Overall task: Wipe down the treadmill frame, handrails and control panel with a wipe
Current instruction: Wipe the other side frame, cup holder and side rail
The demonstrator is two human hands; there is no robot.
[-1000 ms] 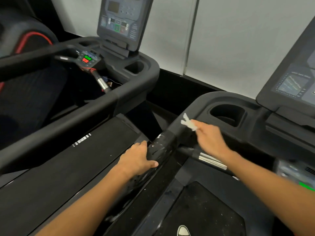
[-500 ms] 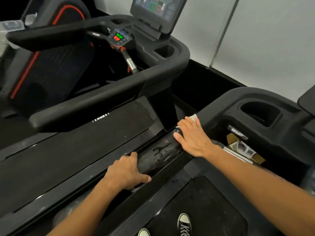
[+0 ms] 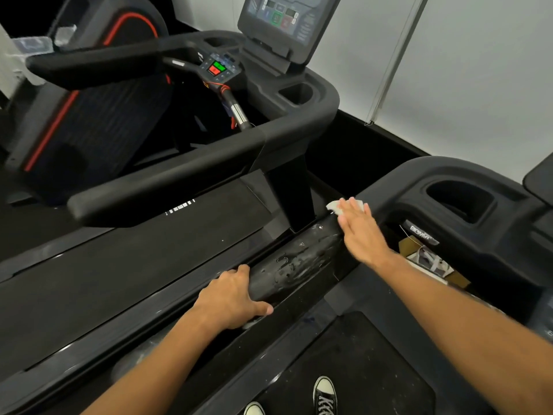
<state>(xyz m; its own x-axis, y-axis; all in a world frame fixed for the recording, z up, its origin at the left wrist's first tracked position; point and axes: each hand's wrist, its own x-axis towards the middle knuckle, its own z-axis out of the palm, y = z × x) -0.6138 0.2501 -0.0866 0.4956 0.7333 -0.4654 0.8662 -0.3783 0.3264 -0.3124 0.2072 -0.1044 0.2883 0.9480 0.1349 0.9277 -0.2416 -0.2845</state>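
Observation:
I stand on a black treadmill whose left handrail [image 3: 299,262] runs from lower left up to the console. The rail shows wet smears and scuffs. My left hand [image 3: 236,298] grips the rail lower down, fingers wrapped over its top. My right hand [image 3: 359,232] lies flat on the upper end of the rail, pressing a small white wipe [image 3: 335,206] that sticks out beyond the fingertips. The console frame [image 3: 419,175] with its cup holder [image 3: 460,202] lies just right of that hand. The control panel is mostly out of frame at the right edge.
A second treadmill stands to the left, with its handrail [image 3: 167,178], belt [image 3: 134,259], lit red and green buttons [image 3: 217,68] and display [image 3: 284,19]. A white wall [image 3: 463,70] is behind. Cardboard and papers [image 3: 431,262] sit under my console. My sneakers [image 3: 324,395] are on the belt.
My right hand came down from holding the wipe in the air, pressed it flat on the rail, then slid it up toward the console. My left hand kept its grip. My view tilted down and left.

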